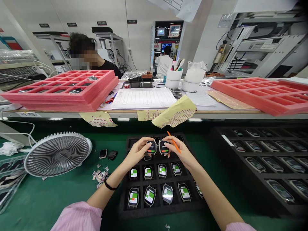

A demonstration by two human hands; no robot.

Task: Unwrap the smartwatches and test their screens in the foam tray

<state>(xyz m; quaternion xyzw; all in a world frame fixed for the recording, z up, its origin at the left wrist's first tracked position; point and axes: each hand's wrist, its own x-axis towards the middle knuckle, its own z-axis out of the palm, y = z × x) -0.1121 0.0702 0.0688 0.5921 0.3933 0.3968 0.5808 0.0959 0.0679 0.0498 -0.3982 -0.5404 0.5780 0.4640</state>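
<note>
My left hand (140, 150) pinches a smartwatch (151, 147) without a strap, its screen lit with a bar of orange and green. My right hand (176, 148) grips a second smartwatch (164, 148) with a similar screen, side by side with the first. An orange stick-like tool (173, 141), perhaps a pen, also lies between the right fingers. Both watches are above a black foam tray (141, 212). In its compartments sit several smartwatches with green and white screens, such as a front-row watch (150, 195). The hands and held watches hide part of the tray's back rows.
At left stand a grey fan (57, 154), two loose watch pieces (103, 154) and small scraps (99, 175). More watches fill a black tray (223, 166) at right. Pink foam trays (96, 96), papers (144, 98) and white tubs (173, 78) occupy the shelf. Two people sit beyond it.
</note>
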